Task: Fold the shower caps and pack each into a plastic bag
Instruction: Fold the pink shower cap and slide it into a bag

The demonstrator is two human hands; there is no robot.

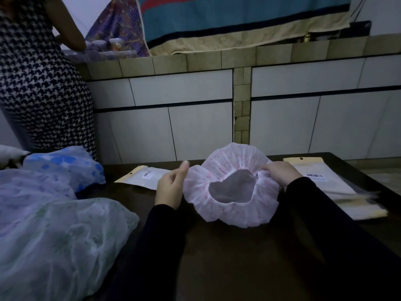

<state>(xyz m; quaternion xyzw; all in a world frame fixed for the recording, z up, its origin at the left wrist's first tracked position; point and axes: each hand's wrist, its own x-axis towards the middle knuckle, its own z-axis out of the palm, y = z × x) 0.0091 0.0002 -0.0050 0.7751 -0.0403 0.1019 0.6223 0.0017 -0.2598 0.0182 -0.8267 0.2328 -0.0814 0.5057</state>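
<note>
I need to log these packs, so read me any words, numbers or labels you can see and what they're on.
No text is legible.
Single plastic bag, beside the left hand: barcode sticker, too blurred to read.
Stack of plastic bags, beside the right hand: barcode sticker, too blurred.
Pink shower cap: pattern only.

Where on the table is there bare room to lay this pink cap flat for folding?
Bare dark table lies just under the pink cap, between the sleeves. Crowded: the pile of caps fills the left, a single bag lies behind the left hand, the bag stack beyond the right hand.
</note>
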